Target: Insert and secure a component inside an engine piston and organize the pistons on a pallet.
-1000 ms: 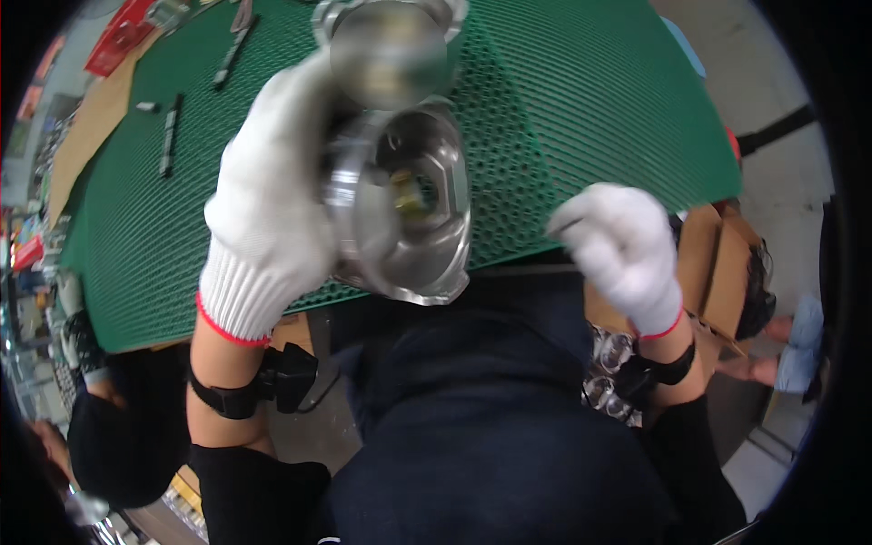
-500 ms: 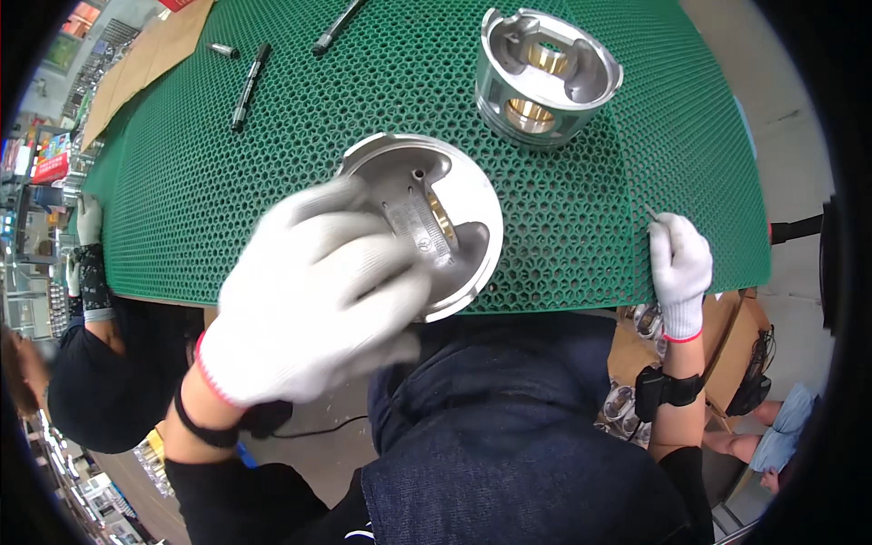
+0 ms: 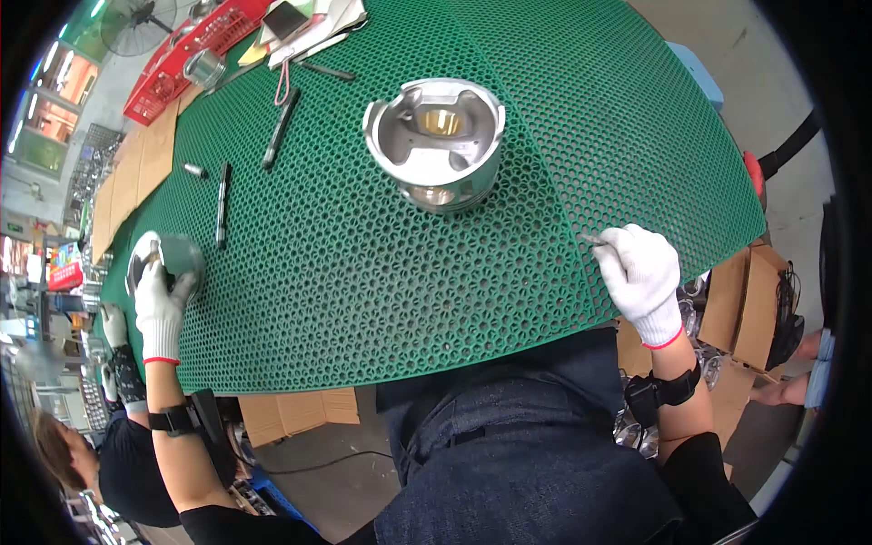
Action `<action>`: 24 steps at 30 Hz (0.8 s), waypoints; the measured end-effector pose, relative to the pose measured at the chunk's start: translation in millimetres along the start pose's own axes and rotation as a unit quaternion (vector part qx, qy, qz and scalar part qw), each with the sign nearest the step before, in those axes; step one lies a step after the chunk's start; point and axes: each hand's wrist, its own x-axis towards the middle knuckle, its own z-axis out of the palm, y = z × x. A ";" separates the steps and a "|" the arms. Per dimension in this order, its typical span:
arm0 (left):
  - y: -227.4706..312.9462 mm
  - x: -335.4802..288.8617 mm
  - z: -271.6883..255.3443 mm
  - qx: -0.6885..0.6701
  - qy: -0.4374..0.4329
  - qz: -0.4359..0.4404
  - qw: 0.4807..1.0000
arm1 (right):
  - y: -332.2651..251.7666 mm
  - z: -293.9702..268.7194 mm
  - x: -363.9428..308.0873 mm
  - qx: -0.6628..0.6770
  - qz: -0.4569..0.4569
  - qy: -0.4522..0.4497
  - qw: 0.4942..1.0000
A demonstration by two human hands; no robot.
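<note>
My left hand (image 3: 160, 313), in a white knit glove, is at the left side of the green mat with its fingers closed on the wall of a metal piston (image 3: 189, 261). Part of that piston is hidden behind the hand. A second piston (image 3: 437, 163) stands farther back near the middle, its hollow side up and brass-coloured bores showing inside. At the right, my gloved right hand (image 3: 641, 272) is closed near the mat, pinching a thin grey metal tool (image 3: 591, 239). Only its tip shows, so its kind cannot be made out.
The green honeycomb mat (image 3: 363, 300) covers the table. Markers (image 3: 222, 205) and a small metal cylinder (image 3: 194, 170) lie at the left. A red basket (image 3: 195, 50), papers (image 3: 318, 27) and cardboard (image 3: 136, 177) are along the far left edge. Beyond the left edge sits a co-worker (image 3: 136, 468).
My left hand has carried its piston from in front of me to the far left. The right hand keeps its grip on the thin tool. The view has shifted too.
</note>
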 end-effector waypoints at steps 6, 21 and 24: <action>65.6 17.5 -20.4 -0.014 0.040 -0.026 0.999 | -1.1 5.4 1.7 0.015 0.010 -0.004 1.000; 304.0 -7.7 -15.5 -0.198 0.067 0.236 0.949 | 3.8 2.3 -7.8 0.049 -0.004 0.016 0.999; 259.2 -72.7 21.8 -0.516 -0.025 -0.060 0.854 | 2.8 2.8 -5.5 0.037 -0.009 0.010 0.999</action>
